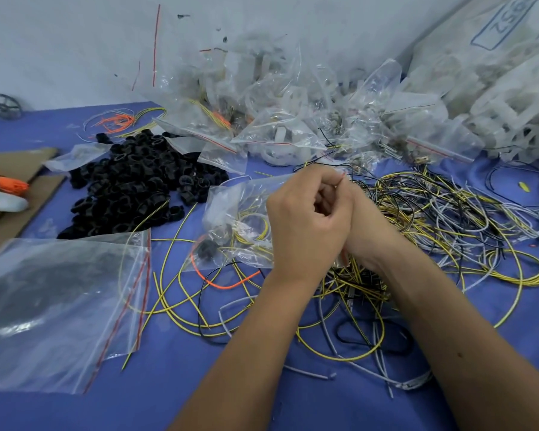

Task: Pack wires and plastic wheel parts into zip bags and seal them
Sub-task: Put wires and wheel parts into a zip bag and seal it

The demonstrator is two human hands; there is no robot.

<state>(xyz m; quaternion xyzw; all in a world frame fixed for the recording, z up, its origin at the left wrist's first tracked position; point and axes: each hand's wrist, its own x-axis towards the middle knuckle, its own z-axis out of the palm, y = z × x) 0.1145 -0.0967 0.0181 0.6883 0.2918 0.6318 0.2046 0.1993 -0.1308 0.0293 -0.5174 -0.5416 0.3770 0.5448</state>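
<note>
Both forearms reach in from six o'clock and meet at the centre of the blue table (199,384), where the left hand (305,222) and right hand (360,225) press together, fingers curled and pinching the red-striped top edge of a clear plastic zip bag (234,219) holding yellow and white wires and a black wheel part. The bag hangs toward nine o'clock of the hands. A heap of black plastic wheel rings (137,185) lies at ten o'clock, loose tangled wires (448,219) at three o'clock, and filled clear bags (277,119) at twelve.

A clear zip bag (237,219) holding coiled wires lay beside loose yellow wires (448,225) and black wheel parts (131,185).
</note>
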